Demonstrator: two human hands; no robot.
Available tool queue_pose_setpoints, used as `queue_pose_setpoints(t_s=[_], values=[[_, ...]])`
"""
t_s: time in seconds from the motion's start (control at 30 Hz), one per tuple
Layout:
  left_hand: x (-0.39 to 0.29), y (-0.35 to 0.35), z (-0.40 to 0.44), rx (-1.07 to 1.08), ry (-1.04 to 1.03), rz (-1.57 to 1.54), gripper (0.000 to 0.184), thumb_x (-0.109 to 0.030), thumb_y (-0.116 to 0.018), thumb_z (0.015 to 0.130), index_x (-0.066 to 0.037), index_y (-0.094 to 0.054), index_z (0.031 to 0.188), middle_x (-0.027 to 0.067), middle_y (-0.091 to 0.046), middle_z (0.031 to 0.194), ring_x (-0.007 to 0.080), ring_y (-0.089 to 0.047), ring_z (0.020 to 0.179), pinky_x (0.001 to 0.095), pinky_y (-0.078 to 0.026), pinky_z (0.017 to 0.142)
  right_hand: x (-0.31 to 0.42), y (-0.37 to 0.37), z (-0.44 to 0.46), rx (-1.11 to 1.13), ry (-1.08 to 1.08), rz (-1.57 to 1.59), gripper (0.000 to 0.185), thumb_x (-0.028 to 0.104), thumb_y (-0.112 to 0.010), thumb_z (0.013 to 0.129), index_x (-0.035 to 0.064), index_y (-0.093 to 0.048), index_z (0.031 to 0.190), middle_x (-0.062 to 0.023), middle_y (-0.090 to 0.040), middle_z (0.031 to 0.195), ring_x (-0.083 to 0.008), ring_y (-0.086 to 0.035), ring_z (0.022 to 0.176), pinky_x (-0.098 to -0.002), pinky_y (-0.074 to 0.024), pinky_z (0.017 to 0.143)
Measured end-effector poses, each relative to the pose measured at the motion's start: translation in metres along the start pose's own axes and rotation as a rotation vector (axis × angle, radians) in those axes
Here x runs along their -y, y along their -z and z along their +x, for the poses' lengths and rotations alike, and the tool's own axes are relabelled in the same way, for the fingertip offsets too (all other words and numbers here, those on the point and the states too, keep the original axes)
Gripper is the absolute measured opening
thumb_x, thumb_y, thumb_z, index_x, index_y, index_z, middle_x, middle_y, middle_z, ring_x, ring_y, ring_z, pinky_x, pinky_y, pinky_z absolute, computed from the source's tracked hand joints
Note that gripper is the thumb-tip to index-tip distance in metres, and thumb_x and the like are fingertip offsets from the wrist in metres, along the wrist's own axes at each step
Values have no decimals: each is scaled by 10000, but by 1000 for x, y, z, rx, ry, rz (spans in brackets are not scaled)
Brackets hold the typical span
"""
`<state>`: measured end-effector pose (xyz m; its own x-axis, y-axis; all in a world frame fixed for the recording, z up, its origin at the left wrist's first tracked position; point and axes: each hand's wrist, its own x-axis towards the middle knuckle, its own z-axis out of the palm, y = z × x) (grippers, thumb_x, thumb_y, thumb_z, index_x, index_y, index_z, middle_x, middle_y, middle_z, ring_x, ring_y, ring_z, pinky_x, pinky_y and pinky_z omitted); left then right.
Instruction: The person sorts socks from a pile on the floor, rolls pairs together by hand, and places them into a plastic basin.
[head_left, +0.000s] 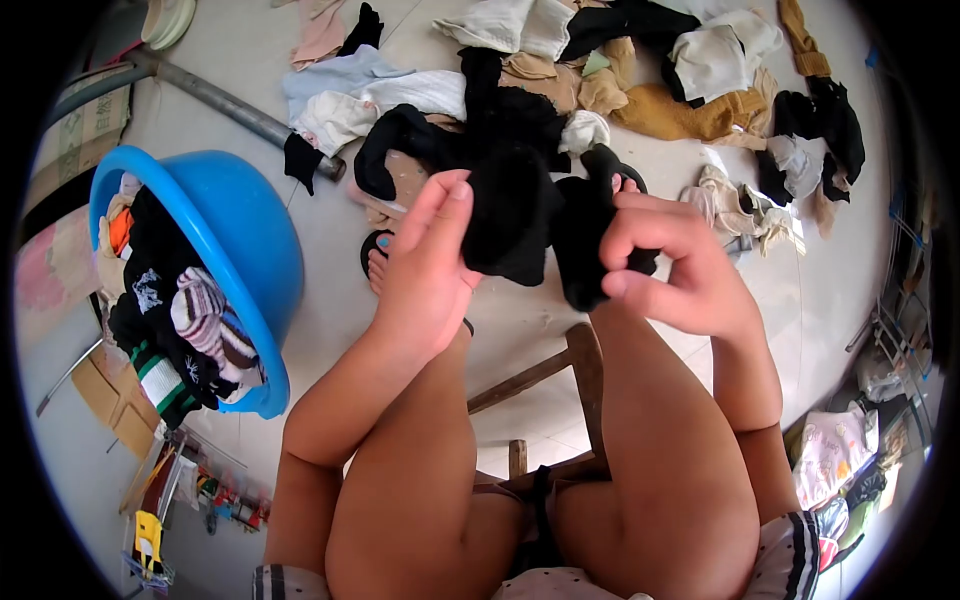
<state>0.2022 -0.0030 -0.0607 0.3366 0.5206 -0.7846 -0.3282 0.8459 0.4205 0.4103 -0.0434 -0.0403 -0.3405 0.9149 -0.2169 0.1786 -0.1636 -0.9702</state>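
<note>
In the middle of the view my left hand (425,262) pinches a black sock (508,215) between thumb and fingers, and the sock hangs in front of the floor. My right hand (675,262) is curled with thumb and fingers close together on a second black sock (580,240). The two black pieces are side by side above my knees, and their edges overlap, so whether they touch is unclear. Behind them, more black socks (410,145) lie on the floor.
A blue basin (240,230) filled with socks stands tilted at the left. Socks in white, tan (690,112) and black lie across the tiled floor ahead. A metal pole (235,108) is at the upper left. A wooden stool (587,390) shows between my legs.
</note>
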Motion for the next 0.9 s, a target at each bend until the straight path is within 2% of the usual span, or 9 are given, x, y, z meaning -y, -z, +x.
queue_pose_setpoints(t_s=[0.07, 0.1, 0.2, 0.3, 0.4, 0.6, 0.67, 0.8, 0.9], values=[[4, -1, -2, 135, -48, 107, 337, -249, -351, 936, -13, -382, 1175, 91, -492, 1150, 167, -491, 1056, 327, -417, 877, 2, -7, 8, 31, -35, -21, 115, 83, -597, 727, 36, -500, 685, -26, -480, 682, -139, -450, 653, -246, -337, 640], [6, 0, -3, 237, -12, 15, 378, -243, -424, 908, -22, -342, 1204, 90, -474, 1156, 168, -473, 1071, 324, -414, 869, 1, -17, 13, -66, -30, 155, 104, 68, -583, 724, 38, -497, 776, -23, -500, 760, -144, -452, 697, -254, -362, 743], [13, -5, -8, 352, -179, 272, 412, -143, -530, 858, 7, -329, 1185, 88, -461, 1091, 132, -484, 991, 281, -416, 845, 4, -32, 17, -148, -153, 480, 525, -30, -623, 689, 48, -433, 1172, -26, -466, 1061, -94, -457, 834, -224, -379, 786], [13, -4, -9, 263, -137, 202, 452, -82, -574, 815, 19, -318, 1173, 103, -464, 1089, 140, -480, 998, 280, -410, 859, 0, -42, 18, -263, -142, 592, 597, -29, -651, 676, 46, -420, 1221, -33, -479, 1060, -84, -457, 860, -224, -377, 799], [13, -3, -8, 172, -124, 205, 423, -83, -574, 813, 22, -328, 1141, 107, -461, 1100, 148, -484, 1007, 275, -412, 862, -2, -40, 15, -228, -171, 377, 539, -11, -656, 696, 35, -434, 1185, -33, -497, 959, -71, -484, 830, -224, -432, 787], [20, -8, -7, 139, -159, 196, 327, -127, -567, 842, 10, -427, 1104, 48, -531, 1009, 71, -490, 956, 201, -411, 769, -9, -52, 17, -259, -241, 500, 355, 3, -613, 757, -17, -508, 1095, -51, -595, 862, -100, -585, 715, -215, -487, 664], [23, -9, -6, 126, -159, 188, 325, -150, -578, 842, 6, -457, 1101, 33, -545, 988, 55, -500, 917, 197, -403, 778, -13, -53, 17, -324, -209, 251, 303, -2, -589, 776, 0, -524, 1072, -45, -594, 833, -106, -588, 697, -210, -480, 651], [26, -10, -5, 133, -167, 143, 304, -148, -561, 854, 7, -472, 1099, 36, -549, 998, 71, -513, 897, 212, -405, 799, -8, -49, 16, -373, -161, 71, 299, 10, -601, 759, 13, -525, 1049, -53, -566, 834, -127, -577, 709, -222, -473, 654], [26, -9, -4, 82, -158, 121, 296, -130, -559, 852, 10, -477, 1101, 42, -550, 1005, 82, -516, 900, 228, -410, 811, -6, -44, 15, -262, -97, -188, 516, 115, -709, 652, 22, -453, 1089, -46, -507, 812, -152, -519, 767, -285, -433, 748]])
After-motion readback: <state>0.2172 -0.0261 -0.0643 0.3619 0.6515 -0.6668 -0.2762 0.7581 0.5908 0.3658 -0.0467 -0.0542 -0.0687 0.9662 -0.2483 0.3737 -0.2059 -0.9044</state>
